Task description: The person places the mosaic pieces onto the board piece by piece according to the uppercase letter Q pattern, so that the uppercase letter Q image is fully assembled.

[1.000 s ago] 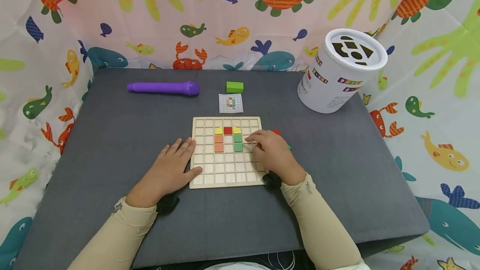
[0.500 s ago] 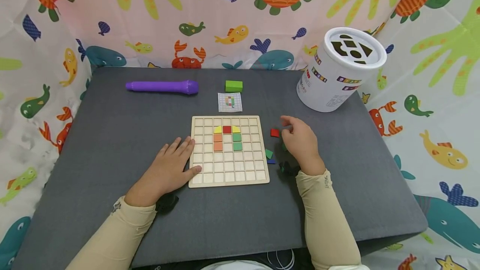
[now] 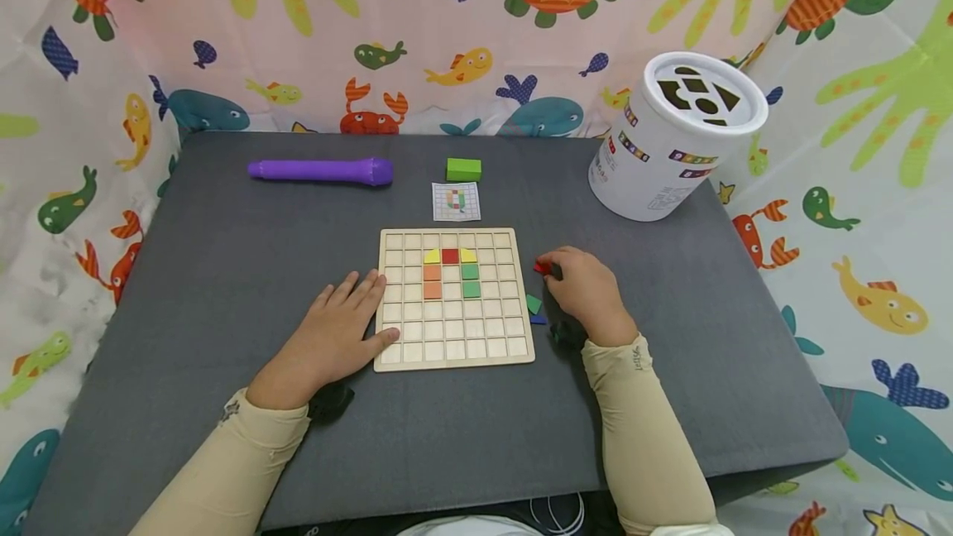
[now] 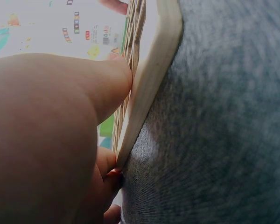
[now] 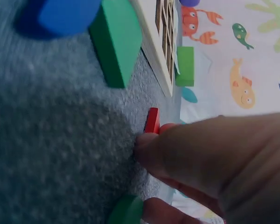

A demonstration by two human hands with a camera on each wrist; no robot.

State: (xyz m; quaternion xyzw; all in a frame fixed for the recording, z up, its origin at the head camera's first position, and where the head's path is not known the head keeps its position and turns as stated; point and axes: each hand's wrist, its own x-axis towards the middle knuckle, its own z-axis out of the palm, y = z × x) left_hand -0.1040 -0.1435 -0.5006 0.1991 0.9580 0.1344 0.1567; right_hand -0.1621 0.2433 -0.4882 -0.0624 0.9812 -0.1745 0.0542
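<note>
A wooden grid board (image 3: 417,352) lies mid-table, with yellow, red, orange and green tiles set in its upper squares. My left hand (image 3: 328,346) rests at its left edge, fingers extended, thumb (image 4: 113,81) on the rim. Right of the board, my right hand (image 3: 591,296) pinches a red block (image 5: 152,120) between thumb and finger, low over the cloth; its far part is covered by the fingers. Nearby lie a green block (image 5: 116,42) and a blue block (image 5: 67,16). Another green block (image 5: 126,210) sits by the curled lower fingers.
Behind the board are a small pattern card (image 3: 457,203) and a bright green block (image 3: 464,169). A purple stick-shaped object (image 3: 320,171) lies at the back left. At the back right stands a white tub (image 3: 670,147) with shaped holes in its lid.
My right hand has gone from the board to the right, then come down onto the red block and taken it between thumb and finger. The left hand stays at the board's edge.
</note>
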